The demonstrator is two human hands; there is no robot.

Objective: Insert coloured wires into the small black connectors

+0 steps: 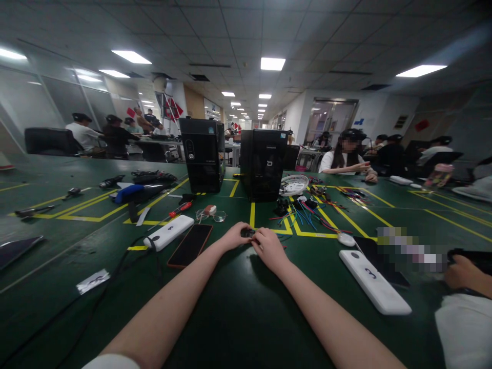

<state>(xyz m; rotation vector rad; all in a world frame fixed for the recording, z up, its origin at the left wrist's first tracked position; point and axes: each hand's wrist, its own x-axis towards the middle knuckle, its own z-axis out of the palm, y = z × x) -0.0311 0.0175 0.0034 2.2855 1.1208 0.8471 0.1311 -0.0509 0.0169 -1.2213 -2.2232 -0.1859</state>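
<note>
Both my hands meet over the green table, a little in front of the black computer tower. Between the fingers of my left hand is a small dark piece, too small and covered to name. My right hand closes on the same piece from the other side, its fingertips touching it. A thin wire end shows just right of the hands. To the left of my left hand lies a dark phone with an orange edge, and beside it a white power bank.
A second tower stands at the back left. Eyeglasses, a red screwdriver, loose coloured wires and a white basket lie around. Another power bank is at right, near a co-worker's hand. A person sits opposite.
</note>
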